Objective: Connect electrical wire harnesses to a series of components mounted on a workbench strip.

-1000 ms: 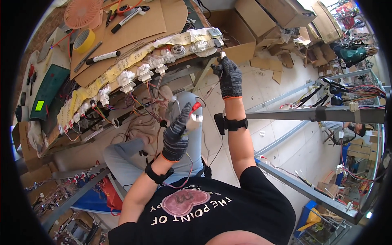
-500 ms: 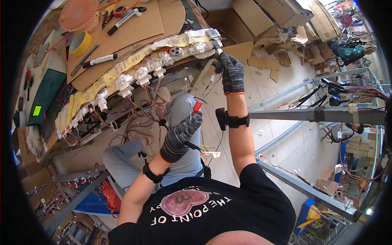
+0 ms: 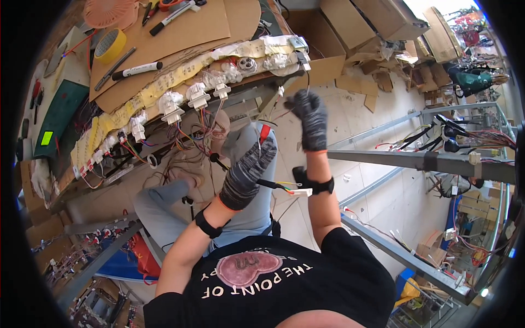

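Observation:
My left hand (image 3: 249,175), in a grey knit glove, is closed around a wire harness over my knee. The harness's black-sleeved cable (image 3: 268,183) comes out beside the palm and ends in coloured wires and a white connector (image 3: 301,192). A red connector (image 3: 264,133) sticks up at the fingertips. My right hand (image 3: 313,121), gloved too, is pinched on a thin dark cable (image 3: 308,81). That cable runs up to a black connector (image 3: 302,59) at the right end of the taped board. A small white connector (image 3: 281,91) hangs on a wire left of the right fingers.
The long board (image 3: 191,74) carries yellowish paper tape and several white connectors (image 3: 198,96) with wires hanging below. Markers (image 3: 136,70) and a yellow tape roll (image 3: 110,46) lie on cardboard. An open carton (image 3: 314,38) stands beyond. A metal rail (image 3: 404,158) crosses at the right.
My right hand has drawn back from the black connector at the board's end, toward me, with cable now showing between them. My left hand and its harness have shifted slightly right and down.

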Tool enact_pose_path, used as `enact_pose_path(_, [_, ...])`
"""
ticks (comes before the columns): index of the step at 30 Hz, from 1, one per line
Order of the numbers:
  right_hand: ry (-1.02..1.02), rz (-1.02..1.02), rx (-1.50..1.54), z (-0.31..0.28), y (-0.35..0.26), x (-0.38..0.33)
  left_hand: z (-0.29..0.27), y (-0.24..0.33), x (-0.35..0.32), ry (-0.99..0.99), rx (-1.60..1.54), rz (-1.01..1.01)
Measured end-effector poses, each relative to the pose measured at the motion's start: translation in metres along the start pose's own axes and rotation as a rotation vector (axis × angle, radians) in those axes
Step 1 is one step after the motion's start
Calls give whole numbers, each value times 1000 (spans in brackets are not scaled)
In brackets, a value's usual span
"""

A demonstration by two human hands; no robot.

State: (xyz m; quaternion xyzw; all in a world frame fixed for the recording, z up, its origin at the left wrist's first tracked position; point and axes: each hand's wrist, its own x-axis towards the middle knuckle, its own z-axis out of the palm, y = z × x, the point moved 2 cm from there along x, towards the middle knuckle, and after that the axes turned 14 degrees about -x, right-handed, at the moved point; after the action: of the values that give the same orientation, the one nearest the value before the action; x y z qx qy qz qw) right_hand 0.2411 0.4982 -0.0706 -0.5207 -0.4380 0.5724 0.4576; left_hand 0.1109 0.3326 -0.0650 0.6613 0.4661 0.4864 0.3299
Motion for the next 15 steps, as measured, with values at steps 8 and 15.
enact_pose_path(8, [-37,-83,98,38,-15,-15,-8,21,20,-39,167,57])
enact_pose_path(15, [-299,97,16,28,-29,16,-19,22,20,24,348,202])
